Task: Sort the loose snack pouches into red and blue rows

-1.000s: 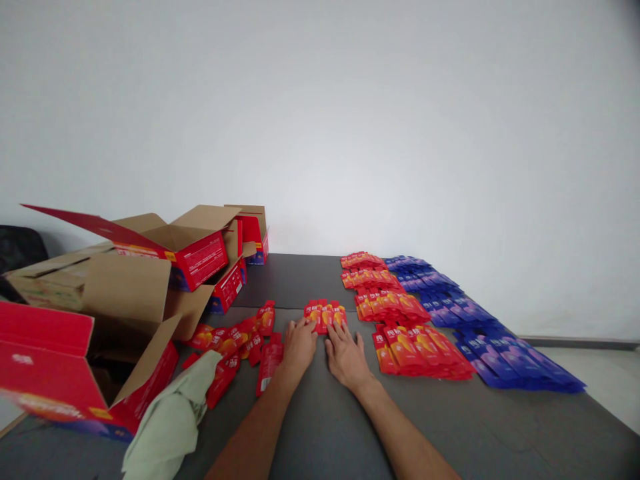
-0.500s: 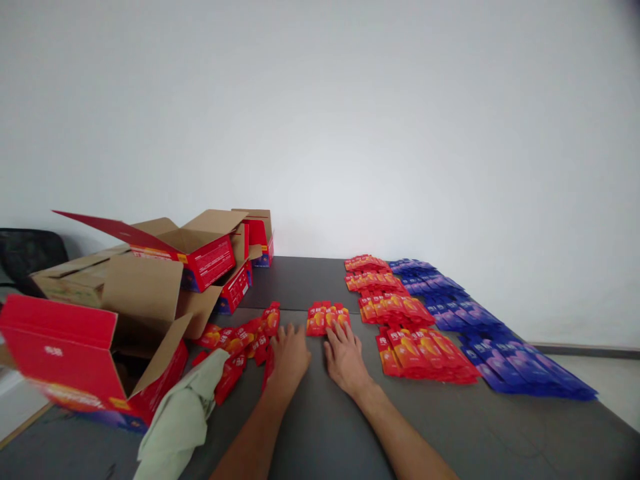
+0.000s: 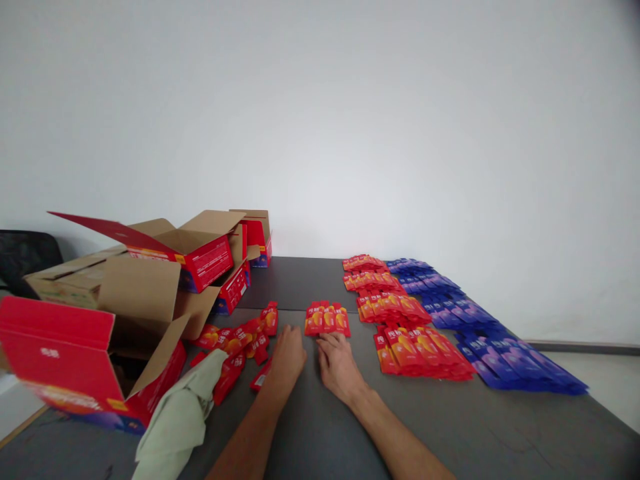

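Note:
A small row of red sachets with orange fruit print (image 3: pixel 327 319) lies flat on the dark table. My right hand (image 3: pixel 340 365) is at the row's near edge, its fingers loosely bent and slightly apart, holding nothing that shows. Left of it, my left hand (image 3: pixel 289 360) has its fingers curled down and together; the fingertips are hidden, so whatever they may grip cannot be seen. A single red sachet (image 3: pixel 260 375) pokes out beside the left hand, partly behind it. Further left is a loose heap of red sachets (image 3: pixel 237 341).
On the right lie fanned stacks of red sachets (image 3: pixel 423 350) and, beyond, blue sachets (image 3: pixel 520 360). Opened red cartons (image 3: pixel 65 360) crowd the left side, with a pale green cloth (image 3: pixel 175 420) before them. A white wall (image 3: pixel 320 133) stands behind the table (image 3: pixel 320 433).
My right hand has drawn back from the sachet row to its near edge. My left hand's fingers have curled in more, and a sachet beside it shows lower and further left.

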Demonstrator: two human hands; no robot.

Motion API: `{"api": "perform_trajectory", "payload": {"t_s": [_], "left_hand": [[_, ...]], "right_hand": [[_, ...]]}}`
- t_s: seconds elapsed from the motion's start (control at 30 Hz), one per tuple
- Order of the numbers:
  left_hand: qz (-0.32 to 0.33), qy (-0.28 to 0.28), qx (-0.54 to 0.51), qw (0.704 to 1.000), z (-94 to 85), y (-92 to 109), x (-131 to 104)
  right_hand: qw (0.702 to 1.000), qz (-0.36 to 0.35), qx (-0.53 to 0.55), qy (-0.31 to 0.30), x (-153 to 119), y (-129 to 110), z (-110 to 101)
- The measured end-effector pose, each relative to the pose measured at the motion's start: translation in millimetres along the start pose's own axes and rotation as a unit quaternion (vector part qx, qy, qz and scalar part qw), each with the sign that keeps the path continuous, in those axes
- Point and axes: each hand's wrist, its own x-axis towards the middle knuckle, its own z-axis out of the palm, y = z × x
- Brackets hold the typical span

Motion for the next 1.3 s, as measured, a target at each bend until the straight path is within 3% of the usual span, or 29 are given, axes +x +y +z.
{"api": "perform_trajectory", "payload": {"t_s": [0.23,0.37,0.47,0.67,0.77,0.97,1.17,1.3], "left_hand": [[0.019,0.038,-0.101,0.994,-12.2,8,3],[0.038,0.048,-0.266,0.962,-20.4,13,3],[0.025,0.056,-0.427,0.902,-23.7,14,4],[-0.03,0.03,-0.674,0.738,-29.4,13,4],[-0.046,-0.011,-0.719,0.693,-33.1,13,2],[-0.022,-0.077,-0.687,0.722,-26.9,13,0],[-0.04,0.006,-0.63,0.775,-19.3,16,2],[-0.01,-0.009,-0.627,0.779,-19.4,17,2]], "right_hand": [[0.997,0.003,0.075,0.01,1,-1,2],[0.988,0.039,0.147,0.02,1,-5,-1],[0.974,0.07,0.217,-0.003,0,-6,0],[0.931,0.129,0.341,-0.014,0,0,10],[0.922,0.137,0.362,0.001,1,3,10],[0.921,0.151,0.359,-0.001,0,0,4],[0.917,0.156,0.367,-0.019,2,-1,1],[0.908,0.151,0.389,-0.032,2,2,0]]}}
